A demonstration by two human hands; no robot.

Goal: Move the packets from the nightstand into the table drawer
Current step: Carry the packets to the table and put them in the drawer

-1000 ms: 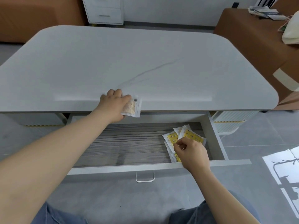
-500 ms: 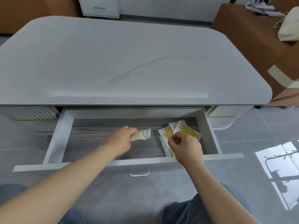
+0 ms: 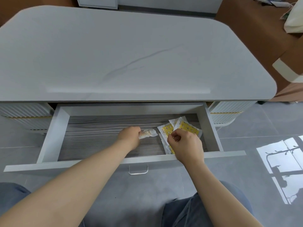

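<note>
- I am seeing a small clear-wrapped packet (image 3: pixel 148 133) with pale orange contents sitting low over the wood-grain bottom of the pale grey pulled-out drawer (image 3: pixel 55 133), near its middle; I cannot tell whether it is touching the bottom.
- My left hand (image 3: pixel 130 138) is gripping it, with fingers curled round its left end, so the packet is sticking out to the right of the knuckles.
- Just beside it on the right, flat yellow-and-white packets (image 3: pixel 186 126) are lying overlapped at the drawer's right end.
- My right hand (image 3: pixel 186 145) is resting on that pile, fingers curled, with thumb and forefinger pinching one packet's edge.
- The drawer is standing open under the grey marble-look tabletop (image 3: pixel 131 54), its clear loop handle (image 3: pixel 138 171) facing me.
</note>
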